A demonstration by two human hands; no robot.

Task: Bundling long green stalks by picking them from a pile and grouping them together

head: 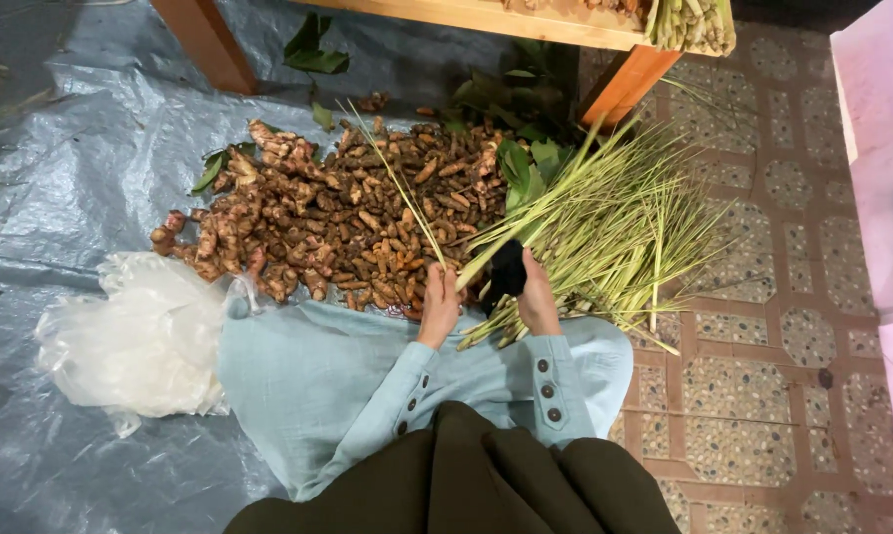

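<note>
Your left hand (440, 302) was closed around a thin green lemongrass stalk (397, 183) that slanted up over the heap of knobbly brown turmeric roots (338, 218) on the grey plastic sheet (81, 148). Your right hand (537, 297) was clamped on a small black tool (507, 269), pressed against the bundle of pale green lemongrass stalks (605, 227) fanned across the patterned tile floor (763, 396). A crumpled clear plastic bag (135, 341) lay just beside your light blue garment (308, 376), near the roots.
</note>
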